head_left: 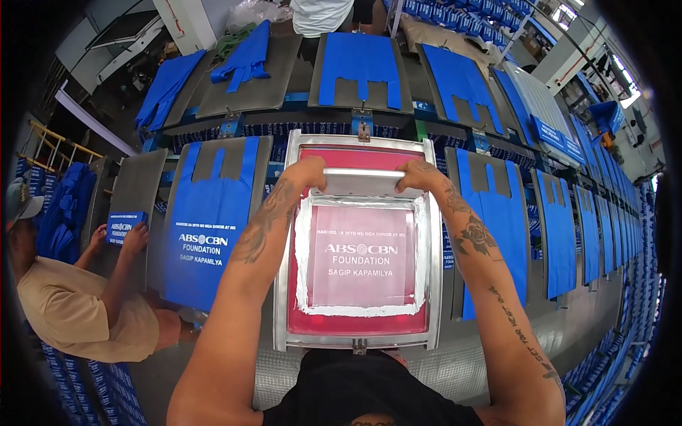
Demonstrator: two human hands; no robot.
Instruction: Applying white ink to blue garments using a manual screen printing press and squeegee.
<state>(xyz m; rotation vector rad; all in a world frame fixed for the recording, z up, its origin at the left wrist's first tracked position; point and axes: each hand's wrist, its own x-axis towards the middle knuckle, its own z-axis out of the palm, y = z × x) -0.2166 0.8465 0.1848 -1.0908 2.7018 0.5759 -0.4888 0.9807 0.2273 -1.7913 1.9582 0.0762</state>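
Observation:
A screen printing frame point(433, 312) with silver metal edges lies straight ahead of me. Inside its red border, a white band of ink or tape point(303, 263) surrounds the pale pink mesh point(361, 291), where white lettering shows. Across the far part of the mesh is a wide metal squeegee point(362, 182). My left hand point(307, 174) grips its left end, and my right hand point(419, 176) has its fingers curled over the right end. Whatever lies beneath the frame is mostly hidden.
Blue fabric bags, one printed point(202, 227) at left and another point(490, 213) at right, lie on grey boards. A far row holds more, including a blue bag point(359, 64). At left, a person in a tan shirt point(78, 305) handles a folded blue bag point(126, 226).

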